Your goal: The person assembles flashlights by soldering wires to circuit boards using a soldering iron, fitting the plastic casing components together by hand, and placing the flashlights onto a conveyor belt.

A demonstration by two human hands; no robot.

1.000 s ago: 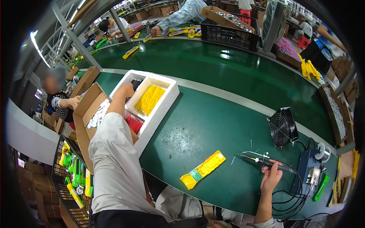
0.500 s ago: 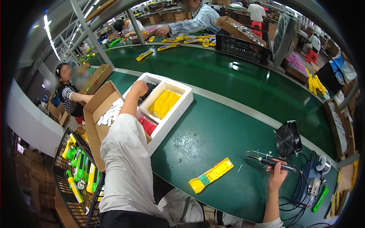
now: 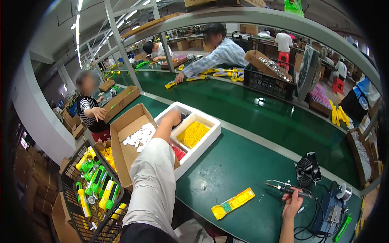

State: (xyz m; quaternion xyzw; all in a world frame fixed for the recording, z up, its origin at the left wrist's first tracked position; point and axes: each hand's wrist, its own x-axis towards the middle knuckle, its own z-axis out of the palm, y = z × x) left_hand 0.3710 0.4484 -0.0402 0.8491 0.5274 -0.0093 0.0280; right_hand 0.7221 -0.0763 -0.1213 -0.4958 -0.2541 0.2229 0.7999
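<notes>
My left hand [image 3: 173,117] reaches into the far compartment of a white foam box [image 3: 198,150], among dark wires [image 3: 184,116]; its fingertips are hidden there. Yellow wires [image 3: 193,135] fill the compartment beside it, and red wires [image 3: 177,152] lie in the nearer one. In my right hand [image 3: 292,201] is a black soldering iron [image 3: 298,192], its tip pointing left over the green table. Left of it, an open yellow flashlight housing [image 3: 241,198] lies with a small green circuit board [image 3: 227,207] in its near end.
A cardboard box [image 3: 127,117] of white parts stands left of the foam box, above a black crate [image 3: 75,202] of green and yellow flashlights. At right are a small fan [image 3: 308,170], a soldering station [image 3: 327,214] and a solder spool [image 3: 345,192]. Co-workers sit beyond the green belt [image 3: 227,103].
My view has tilted up, shifting the scene down the picture. The co-worker across the belt now has a hand at a yellow piece. The striped-shirt co-worker's hand has moved off the cardboard box.
</notes>
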